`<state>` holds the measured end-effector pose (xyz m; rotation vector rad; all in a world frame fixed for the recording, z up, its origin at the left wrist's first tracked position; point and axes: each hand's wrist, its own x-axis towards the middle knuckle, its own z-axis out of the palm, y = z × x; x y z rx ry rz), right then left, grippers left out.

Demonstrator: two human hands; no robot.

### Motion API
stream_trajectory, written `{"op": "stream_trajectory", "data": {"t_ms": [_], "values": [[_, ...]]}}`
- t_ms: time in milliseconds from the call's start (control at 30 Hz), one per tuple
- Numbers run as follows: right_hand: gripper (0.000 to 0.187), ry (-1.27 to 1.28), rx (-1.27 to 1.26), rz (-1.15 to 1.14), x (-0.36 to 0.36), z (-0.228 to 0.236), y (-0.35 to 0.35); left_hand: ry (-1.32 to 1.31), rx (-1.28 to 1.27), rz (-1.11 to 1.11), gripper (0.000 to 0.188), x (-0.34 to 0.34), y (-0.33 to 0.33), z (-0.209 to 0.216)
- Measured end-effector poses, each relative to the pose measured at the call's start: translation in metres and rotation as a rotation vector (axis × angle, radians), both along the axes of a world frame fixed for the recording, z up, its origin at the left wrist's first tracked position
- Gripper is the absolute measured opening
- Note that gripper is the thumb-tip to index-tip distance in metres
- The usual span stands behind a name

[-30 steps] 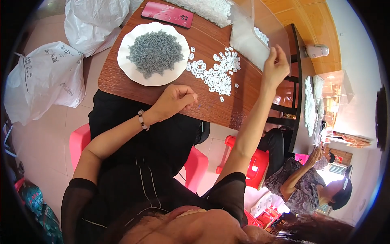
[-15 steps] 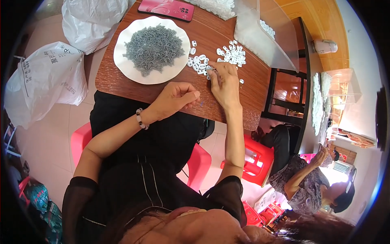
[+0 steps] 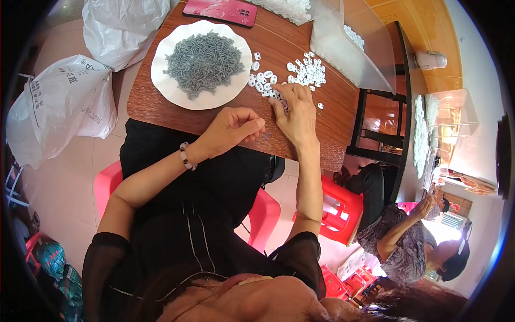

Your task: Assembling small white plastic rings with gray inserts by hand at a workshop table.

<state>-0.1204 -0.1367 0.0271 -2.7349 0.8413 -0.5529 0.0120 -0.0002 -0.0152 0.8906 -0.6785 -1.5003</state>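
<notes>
Brown tabletop (image 3: 279, 40) spans upper centre; half-open right hand (image 3: 298, 115) touches white pieces (image 3: 260, 77), left hand (image 3: 232, 131) curls loosely; anything held is unclear.

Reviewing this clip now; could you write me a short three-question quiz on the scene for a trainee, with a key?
1. Multiple choice: what colour are the small rods heaped on the wavy-rimmed plate?
A. Red
B. Grey
C. Yellow

2. True or false: the right hand is at the loose white pieces on the table.

3. Fill in the blank: the person wears the beaded bracelet on the ____ wrist.

Key:
1. B
2. True
3. left
</notes>
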Motion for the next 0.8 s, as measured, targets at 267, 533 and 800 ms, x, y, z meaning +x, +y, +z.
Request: {"op": "stream_trajectory", "data": {"t_ms": [267, 533, 800], "values": [[0.020, 0.042, -0.034, -0.039, 0.003, 0.001, 0.000, -0.007, -0.013, 0.014, 0.021, -0.003, -0.001, 0.000], [0.012, 0.083, 0.009, -0.099, 0.005, -0.001, 0.001, -0.063, -0.027, 0.000, 0.020, -0.003, -0.002, 0.003], [0.011, -0.207, 0.311, -0.132, -0.001, 0.003, 0.009, -0.053, -0.023, 0.024, 0.021, -0.004, -0.004, 0.002]]}}
